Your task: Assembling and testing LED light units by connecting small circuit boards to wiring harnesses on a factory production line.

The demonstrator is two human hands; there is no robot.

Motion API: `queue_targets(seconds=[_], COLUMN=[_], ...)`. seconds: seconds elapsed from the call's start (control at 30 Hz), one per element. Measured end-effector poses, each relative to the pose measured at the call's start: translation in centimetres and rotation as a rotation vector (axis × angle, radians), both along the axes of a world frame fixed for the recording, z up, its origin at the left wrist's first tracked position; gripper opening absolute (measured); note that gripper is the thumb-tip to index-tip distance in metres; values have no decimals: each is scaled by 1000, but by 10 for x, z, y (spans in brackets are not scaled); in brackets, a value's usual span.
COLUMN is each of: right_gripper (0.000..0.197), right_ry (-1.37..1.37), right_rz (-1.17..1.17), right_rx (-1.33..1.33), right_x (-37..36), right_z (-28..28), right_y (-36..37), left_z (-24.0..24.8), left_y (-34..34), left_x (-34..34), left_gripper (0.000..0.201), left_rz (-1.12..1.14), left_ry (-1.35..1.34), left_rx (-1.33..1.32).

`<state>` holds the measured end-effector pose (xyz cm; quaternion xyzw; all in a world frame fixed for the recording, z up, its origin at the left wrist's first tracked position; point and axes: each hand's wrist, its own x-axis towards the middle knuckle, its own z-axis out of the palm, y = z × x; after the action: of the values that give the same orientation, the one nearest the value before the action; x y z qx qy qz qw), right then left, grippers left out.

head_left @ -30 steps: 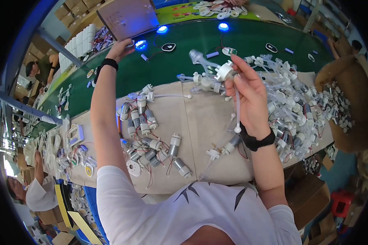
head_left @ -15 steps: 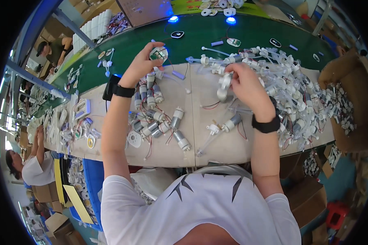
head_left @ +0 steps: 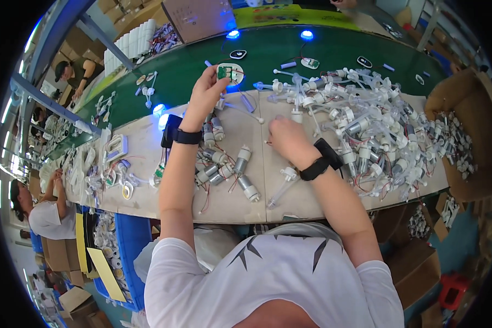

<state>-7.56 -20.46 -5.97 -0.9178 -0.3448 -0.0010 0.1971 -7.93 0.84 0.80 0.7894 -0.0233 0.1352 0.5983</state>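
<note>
Your left hand (head_left: 206, 94) reaches to the far side of the table, its fingers pinched around a small white disc with a green circuit board (head_left: 227, 73), held just above the green belt (head_left: 191, 60). Your right hand (head_left: 288, 139) rests knuckles-up on the beige table (head_left: 147, 164), closed on a thin white tube (head_left: 296, 116) at the near-left edge of the tangled pile of pumps and tubing (head_left: 366, 131). Small grey motors (head_left: 240, 175) lie between your forearms.

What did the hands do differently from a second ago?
The right hand, which was lifted up holding a white tube piece a second ago, came down and now rests on the table by the pile of white tube parts. The left hand had been reaching far out over the green belt; it now holds a small green and white part. The small motors stayed where they were.
</note>
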Motion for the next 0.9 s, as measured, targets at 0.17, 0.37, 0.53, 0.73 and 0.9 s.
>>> queue_targets(seconds=[0.17,0.37,0.53,0.73,0.9], right_gripper=[12,10,11,13,13], right_ry=[219,391,211,328,314], right_rz=[233,492,348,170,85], right_rx=[151,195,125,507,1008], right_x=[5,20,6,12,15], right_z=[6,-6,-2,17,17], right_y=[-13,-20,-11,-12,-9], left_z=[-7,-7,-3,-22,-26], left_y=[1,-4,-19,-33,-48], left_x=[-3,-3,-8,-9,-14], left_gripper=[29,27,27,30,24], left_rz=[-29,-103,-116,-147,-298], left_ry=[-74,-89,13,0,72], left_rx=[-74,-190,-128,-172,-2])
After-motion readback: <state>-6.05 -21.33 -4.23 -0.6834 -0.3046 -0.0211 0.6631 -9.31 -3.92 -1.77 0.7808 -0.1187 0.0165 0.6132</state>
